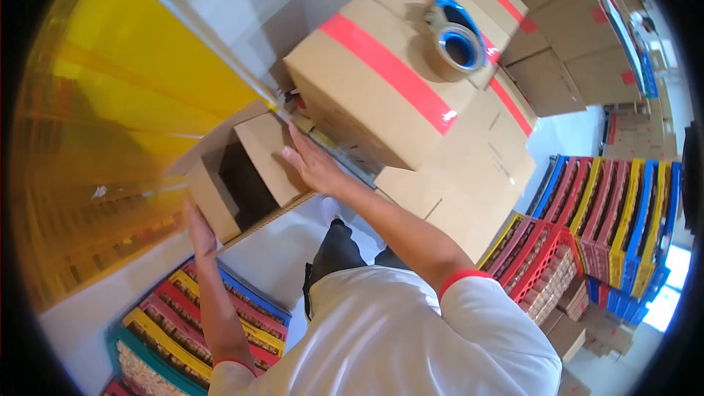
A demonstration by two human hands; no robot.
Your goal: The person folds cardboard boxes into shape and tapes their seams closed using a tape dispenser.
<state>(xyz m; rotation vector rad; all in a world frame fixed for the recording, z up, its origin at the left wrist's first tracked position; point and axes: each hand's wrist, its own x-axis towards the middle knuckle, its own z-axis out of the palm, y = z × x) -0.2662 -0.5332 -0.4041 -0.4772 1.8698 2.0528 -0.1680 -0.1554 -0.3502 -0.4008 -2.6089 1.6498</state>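
Note:
An open cardboard box (275,158) stands in front of me, tilted in view, its dark inside showing between raised flaps. My left hand (201,229) rests along the box's left outer side with fingers stretched out. Against the right flap lies my right hand (315,165), its fingers straight and thumb apart. Neither hand wraps around an edge that I can make out. Just right of the right hand sits a large closed carton (381,95) with red tape strips. On top of it lies a blue tape dispenser (458,33) with a tape roll.
A yellow translucent sheet (139,59) with a metal frame edge borders the left. Stacked colourful plastic crates (198,315) stand at lower left, and more crates (601,213) at right. Taped cartons (572,51) are piled at upper right. Flat cardboard (477,169) extends beside the large carton.

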